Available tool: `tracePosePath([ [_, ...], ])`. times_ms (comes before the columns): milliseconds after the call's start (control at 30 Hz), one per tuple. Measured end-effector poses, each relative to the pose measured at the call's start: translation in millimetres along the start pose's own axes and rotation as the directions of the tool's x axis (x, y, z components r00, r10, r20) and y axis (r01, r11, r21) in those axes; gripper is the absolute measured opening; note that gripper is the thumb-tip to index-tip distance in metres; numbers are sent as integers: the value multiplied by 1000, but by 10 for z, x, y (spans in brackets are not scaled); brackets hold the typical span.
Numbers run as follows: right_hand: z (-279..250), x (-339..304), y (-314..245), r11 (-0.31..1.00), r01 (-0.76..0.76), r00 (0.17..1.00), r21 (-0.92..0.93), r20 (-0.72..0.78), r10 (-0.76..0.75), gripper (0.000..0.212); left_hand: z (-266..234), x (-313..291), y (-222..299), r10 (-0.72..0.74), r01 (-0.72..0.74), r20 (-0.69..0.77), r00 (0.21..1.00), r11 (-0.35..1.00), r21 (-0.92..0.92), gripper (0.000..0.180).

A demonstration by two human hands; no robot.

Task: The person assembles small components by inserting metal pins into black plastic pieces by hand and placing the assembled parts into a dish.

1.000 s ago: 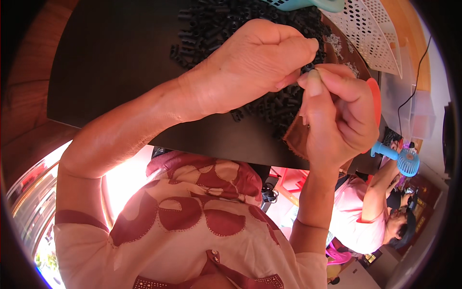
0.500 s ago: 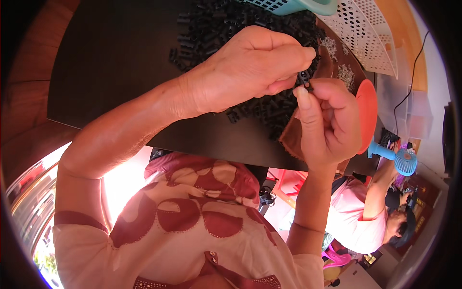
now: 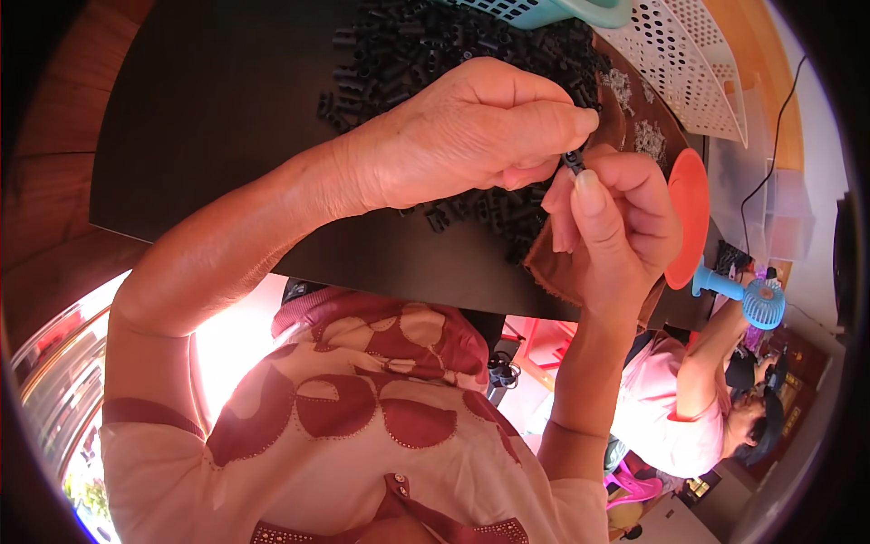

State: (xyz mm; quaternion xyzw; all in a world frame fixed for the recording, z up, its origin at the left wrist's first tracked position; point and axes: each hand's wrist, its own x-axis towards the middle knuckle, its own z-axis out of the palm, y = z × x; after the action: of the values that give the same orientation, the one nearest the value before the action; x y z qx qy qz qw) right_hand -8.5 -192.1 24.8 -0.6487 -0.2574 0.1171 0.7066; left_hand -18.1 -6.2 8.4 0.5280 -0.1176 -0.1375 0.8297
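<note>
Above the dark table, my left hand [image 3: 480,131] and my right hand [image 3: 625,213] meet at a small black plastic part [image 3: 574,162]. My left hand is closed over its upper end, thumb pressed against the bent index finger. From below, my right thumb and fingertips pinch the other end. Most of the part is hidden by my fingers. A heap of similar black plastic parts [image 3: 390,68] lies behind and beneath my hands. Small clear or silvery pieces [image 3: 649,138] rest on a brown cloth [image 3: 555,263] just beyond my right hand.
A teal basket [image 3: 598,11] and a white perforated basket [image 3: 671,72] stand at the far side. Right of my hand are a round orange-red dish [image 3: 691,218] and a small blue fan [image 3: 763,305]. A person in pink [image 3: 666,412] is at the right. The dark tabletop [image 3: 199,127] extends left.
My left hand has lowered slightly. My right thumb has tilted more upright and shifted right along the part, and its other fingers have spread a little. The black part is still between both hands.
</note>
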Motion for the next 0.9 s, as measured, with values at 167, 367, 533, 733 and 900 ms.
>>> tracePosePath([
  [167,-18,26,35,999,14,1000,45,-3,-13,8,7,-2,-44,32,-30,-23,999,996,86,40],
  [367,24,60,39,997,72,995,-8,-73,-73,20,8,7,-57,72,-68,-24,997,990,122,40],
  [533,-127,168,92,922,309,948,-235,154,-278,40,48,-9,-14,-70,64,-66,995,994,-87,37],
  [733,-59,138,110,817,424,905,-391,170,-389,35,18,-12,-95,-157,151,-4,988,956,-250,37],
  [900,-63,101,141,802,414,908,-429,131,-399,32,62,-19,-72,-167,160,-19,986,965,-206,38],
])
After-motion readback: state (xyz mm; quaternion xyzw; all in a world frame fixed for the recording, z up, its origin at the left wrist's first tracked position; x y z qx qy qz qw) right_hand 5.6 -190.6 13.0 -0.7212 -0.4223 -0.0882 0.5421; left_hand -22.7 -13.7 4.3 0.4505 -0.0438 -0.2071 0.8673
